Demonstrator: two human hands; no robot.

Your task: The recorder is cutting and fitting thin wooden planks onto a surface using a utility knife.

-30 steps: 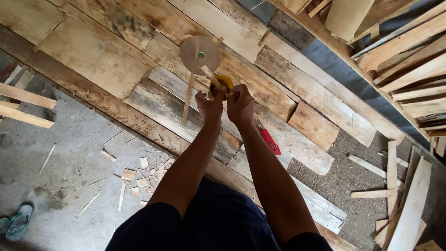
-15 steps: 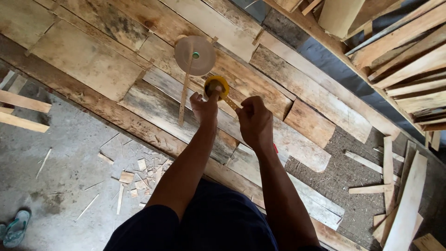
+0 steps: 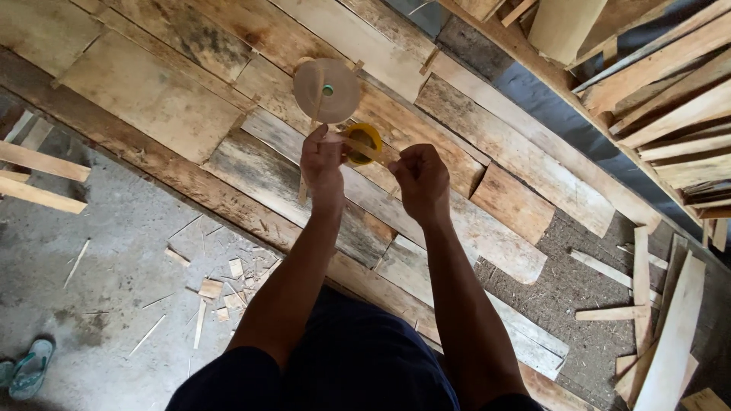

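fingers: left hand (image 3: 323, 158) pinches yellow tape roll (image 3: 362, 142), right hand (image 3: 421, 179) closed on its strip | frame centre, above planks (image 3: 152, 99) | light, sticky, likely tears; hold by roll rim

Left hand (image 3: 322, 161) and right hand (image 3: 421, 181) side by side, raised over the plank floor (image 3: 152, 99). Roll of tape (image 3: 362, 143) between them, touching the left hand's fingers; a strip runs from it to the right hand. Round disc (image 3: 327, 90) just beyond the left hand. Wood scraps (image 3: 217, 285) on concrete (image 3: 99, 281) below-left of the left hand — sandal (image 3: 30, 367) further out, near the corner. Stacked boards (image 3: 670, 99) well right of the right hand; loose boards (image 3: 670, 335) lower right.
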